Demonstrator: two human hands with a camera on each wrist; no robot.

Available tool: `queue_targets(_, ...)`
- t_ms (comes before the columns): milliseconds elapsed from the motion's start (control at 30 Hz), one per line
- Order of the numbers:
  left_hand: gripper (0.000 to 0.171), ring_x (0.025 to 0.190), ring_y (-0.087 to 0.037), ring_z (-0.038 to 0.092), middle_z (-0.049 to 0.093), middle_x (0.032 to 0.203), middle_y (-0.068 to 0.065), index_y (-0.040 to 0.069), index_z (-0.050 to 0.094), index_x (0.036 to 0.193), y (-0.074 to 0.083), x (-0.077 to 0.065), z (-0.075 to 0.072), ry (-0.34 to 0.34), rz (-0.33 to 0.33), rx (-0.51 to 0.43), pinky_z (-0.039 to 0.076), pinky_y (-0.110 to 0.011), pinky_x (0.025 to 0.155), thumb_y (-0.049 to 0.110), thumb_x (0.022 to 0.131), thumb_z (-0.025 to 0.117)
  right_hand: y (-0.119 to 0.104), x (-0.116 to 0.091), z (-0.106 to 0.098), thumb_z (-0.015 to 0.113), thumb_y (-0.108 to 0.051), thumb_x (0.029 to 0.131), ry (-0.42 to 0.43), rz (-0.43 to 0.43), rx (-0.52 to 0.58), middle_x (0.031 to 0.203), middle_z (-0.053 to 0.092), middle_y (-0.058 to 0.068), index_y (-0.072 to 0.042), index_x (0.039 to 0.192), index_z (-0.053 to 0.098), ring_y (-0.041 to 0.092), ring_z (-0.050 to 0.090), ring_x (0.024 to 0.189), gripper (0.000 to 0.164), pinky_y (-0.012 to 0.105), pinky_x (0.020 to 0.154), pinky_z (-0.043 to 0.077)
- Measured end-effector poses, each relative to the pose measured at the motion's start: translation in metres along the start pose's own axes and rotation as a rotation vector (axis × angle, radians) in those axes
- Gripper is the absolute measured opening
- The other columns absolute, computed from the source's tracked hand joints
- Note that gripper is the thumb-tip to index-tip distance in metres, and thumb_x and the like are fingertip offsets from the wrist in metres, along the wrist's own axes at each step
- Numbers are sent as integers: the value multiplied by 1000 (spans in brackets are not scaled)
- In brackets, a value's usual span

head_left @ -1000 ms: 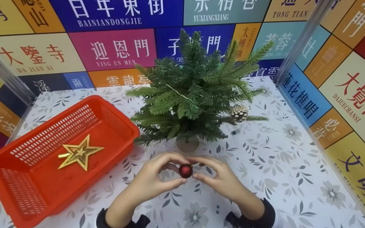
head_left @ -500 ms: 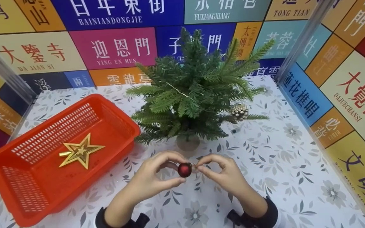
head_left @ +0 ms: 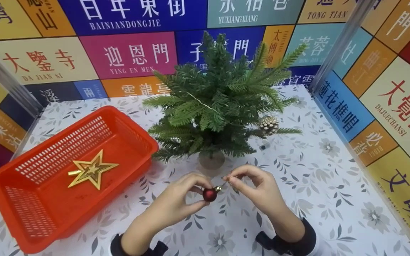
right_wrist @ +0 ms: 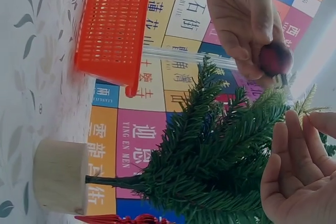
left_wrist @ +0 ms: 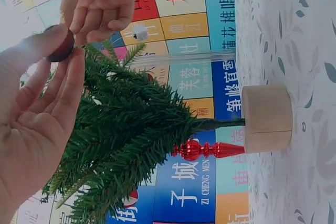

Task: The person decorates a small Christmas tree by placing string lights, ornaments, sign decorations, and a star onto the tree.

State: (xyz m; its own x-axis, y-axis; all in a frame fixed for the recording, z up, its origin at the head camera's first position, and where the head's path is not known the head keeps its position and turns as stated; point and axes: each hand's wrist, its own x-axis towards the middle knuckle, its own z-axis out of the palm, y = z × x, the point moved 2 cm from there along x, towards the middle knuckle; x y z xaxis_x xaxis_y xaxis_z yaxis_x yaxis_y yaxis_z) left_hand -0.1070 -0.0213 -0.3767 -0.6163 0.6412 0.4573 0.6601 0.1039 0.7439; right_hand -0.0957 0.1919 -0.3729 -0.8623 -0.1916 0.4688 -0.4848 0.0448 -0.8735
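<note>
A small dark red bauble (head_left: 209,194) with a gold cap is pinched between the thumb and fingers of my left hand (head_left: 180,197). To the right of it, my right hand (head_left: 258,185) pinches the thin hanging loop (head_left: 225,179) of the bauble, drawn out from the cap. Both hands are above the table, in front of a small artificial Christmas tree (head_left: 219,96) on a round wooden base (head_left: 211,160). In the left wrist view the bauble (left_wrist: 62,43) shows beside the tree's branches (left_wrist: 121,114); the right wrist view shows the bauble (right_wrist: 276,59) too.
A red plastic basket (head_left: 27,199) at the left holds a gold star (head_left: 93,170). A pine cone (head_left: 269,125) hangs on the tree's right side. Red ornaments (left_wrist: 194,149) show behind the tree in the left wrist view. Printed panels (head_left: 133,55) wall in the table.
My right hand has moved right and slightly up, away from the bauble, pulling the loop out. The bauble has turned so its gold cap shows. My left hand still holds it.
</note>
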Motion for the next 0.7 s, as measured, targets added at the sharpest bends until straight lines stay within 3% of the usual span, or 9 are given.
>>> queue_targets(133, 35, 106, -17, 62, 61, 114, -6, 5, 55, 114, 0, 3, 2, -51, -101, 70, 53, -23, 91, -1, 83, 71, -3, 4, 3, 65, 8, 85, 16, -3, -107, 85, 71, -3, -1, 92, 67, 7, 59, 69, 11, 21, 63, 50)
queue_targets(200, 38, 107, -17, 61, 61, 116, -4, 6, 55, 116, 1, 4, 3, -34, -128, 98, 53, -25, 92, 4, 82, 73, -4, 6, 5, 67, 6, 84, 29, -2, -162, 82, 71, 1, -3, 91, 68, 6, 60, 70, 11, 21, 64, 51)
queue_targets(333, 39, 100, -16, 63, 66, 110, -4, 5, 59, 114, 4, 12, 6, 150, -70, 163, 54, -26, 88, 17, 81, 76, -6, 9, 9, 71, 3, 81, 49, -64, -278, 80, 71, 5, -6, 91, 70, 7, 63, 71, 13, 22, 67, 53)
queue_targets(467, 26, 88, -14, 66, 69, 97, -4, 5, 66, 101, 5, 19, 10, 347, -11, 239, 56, -24, 79, 18, 80, 76, -10, 15, 13, 75, 2, 77, 53, -205, -404, 83, 72, 3, -6, 90, 72, 12, 66, 76, 16, 23, 75, 54)
queue_targets(567, 18, 81, -12, 66, 70, 90, -4, 5, 68, 93, 6, 22, 11, 408, -22, 241, 57, -22, 74, 13, 79, 77, -14, 19, 15, 77, 0, 75, 48, -283, -485, 85, 73, 2, -7, 90, 72, 15, 67, 78, 17, 24, 78, 54)
queue_targets(700, 15, 79, -12, 67, 70, 88, -4, 5, 69, 91, 7, 23, 10, 423, -36, 233, 57, -20, 72, 11, 79, 77, -19, 23, 16, 78, -3, 75, 40, -299, -554, 87, 73, 0, -8, 90, 73, 15, 67, 80, 16, 28, 79, 55)
